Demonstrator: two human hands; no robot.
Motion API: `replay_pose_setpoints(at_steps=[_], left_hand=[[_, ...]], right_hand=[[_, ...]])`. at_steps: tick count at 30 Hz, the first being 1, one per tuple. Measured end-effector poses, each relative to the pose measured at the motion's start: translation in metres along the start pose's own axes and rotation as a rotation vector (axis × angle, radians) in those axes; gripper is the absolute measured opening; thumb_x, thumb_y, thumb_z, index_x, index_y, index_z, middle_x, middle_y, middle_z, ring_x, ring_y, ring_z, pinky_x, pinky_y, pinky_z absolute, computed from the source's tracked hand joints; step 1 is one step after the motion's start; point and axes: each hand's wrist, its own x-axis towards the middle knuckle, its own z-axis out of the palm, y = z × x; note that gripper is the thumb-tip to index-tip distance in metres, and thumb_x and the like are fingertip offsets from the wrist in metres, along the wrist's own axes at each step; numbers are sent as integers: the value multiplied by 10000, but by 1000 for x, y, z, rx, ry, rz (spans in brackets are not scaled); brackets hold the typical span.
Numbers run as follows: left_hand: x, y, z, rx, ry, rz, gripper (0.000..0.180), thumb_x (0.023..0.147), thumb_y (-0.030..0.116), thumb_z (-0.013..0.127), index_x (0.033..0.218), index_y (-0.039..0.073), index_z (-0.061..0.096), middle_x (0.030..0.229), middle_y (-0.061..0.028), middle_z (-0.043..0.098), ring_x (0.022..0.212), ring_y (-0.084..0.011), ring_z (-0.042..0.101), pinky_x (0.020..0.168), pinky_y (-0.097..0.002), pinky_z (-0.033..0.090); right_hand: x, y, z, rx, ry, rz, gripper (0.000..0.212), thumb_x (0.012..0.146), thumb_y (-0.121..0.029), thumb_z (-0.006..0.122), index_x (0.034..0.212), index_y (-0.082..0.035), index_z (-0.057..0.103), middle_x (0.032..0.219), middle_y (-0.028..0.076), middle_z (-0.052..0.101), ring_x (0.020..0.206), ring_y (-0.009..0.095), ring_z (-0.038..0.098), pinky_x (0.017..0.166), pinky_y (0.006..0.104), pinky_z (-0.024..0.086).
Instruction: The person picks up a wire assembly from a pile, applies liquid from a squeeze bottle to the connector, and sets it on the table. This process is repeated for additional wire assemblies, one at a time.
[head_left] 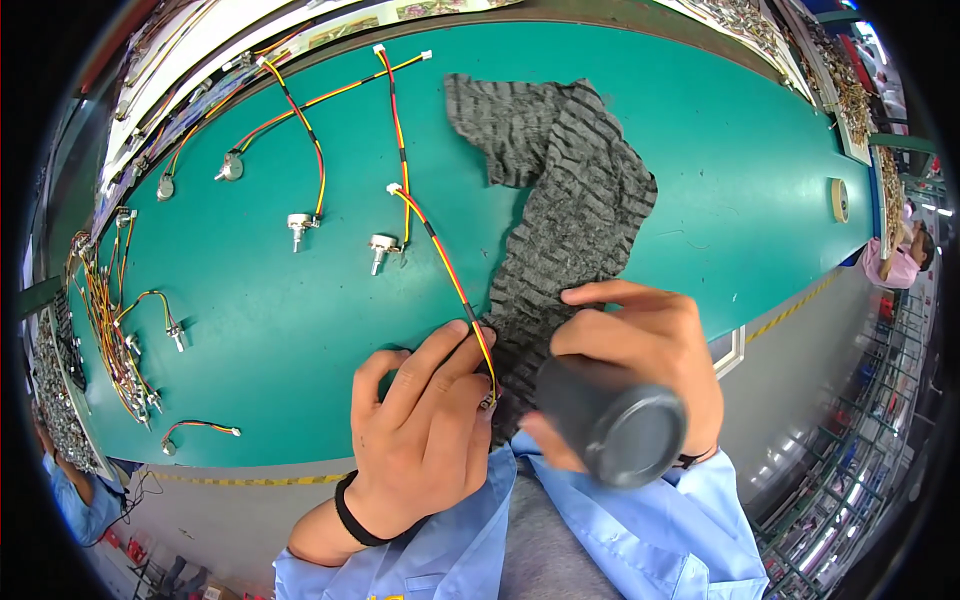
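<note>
My left hand (420, 425) is closed near the table's front edge, its fingertips on a potentiometer (489, 402) that they mostly hide. From it a red, yellow and black cable (447, 272) runs up and left to a white connector. In my right hand (660, 345) is a black cylinder (635, 435) with a round end, blurred by motion; its exact kind I cannot tell. The hand is right of the potentiometer, its index fingertip over a crumpled grey cloth with dark stripes (590, 190). That cloth stretches up the table from between my hands.
Several wired potentiometers (300, 225) lie on the green tabletop (740, 190) to the left. A bundle of wired parts (110, 340) sits at its left edge, with a short cable (205, 425) nearby. A tape roll (839, 200) is at the far right; another person (898, 265) is beyond.
</note>
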Motion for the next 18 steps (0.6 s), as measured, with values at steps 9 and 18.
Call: replay_pose_setpoints(at_steps=[9,18], left_hand=[[1,-5,-1,-318,103,-29,149,788,-8,575,927,24,532,1117,-142,677,1101,-286,604,835,-389,394],[-2,-5,-1,-636,244,-90,228,780,-73,613,994,-19,556,995,-183,668,884,-279,636,732,-360,479]], right_hand=[[-17,11,10,962,606,242,547,813,-515,658,825,20,546,581,65,499,526,175,539,819,484,548],[-14,26,38,1605,510,184,576,876,-447,594,982,117,549,909,177,534,755,290,625,780,572,578]])
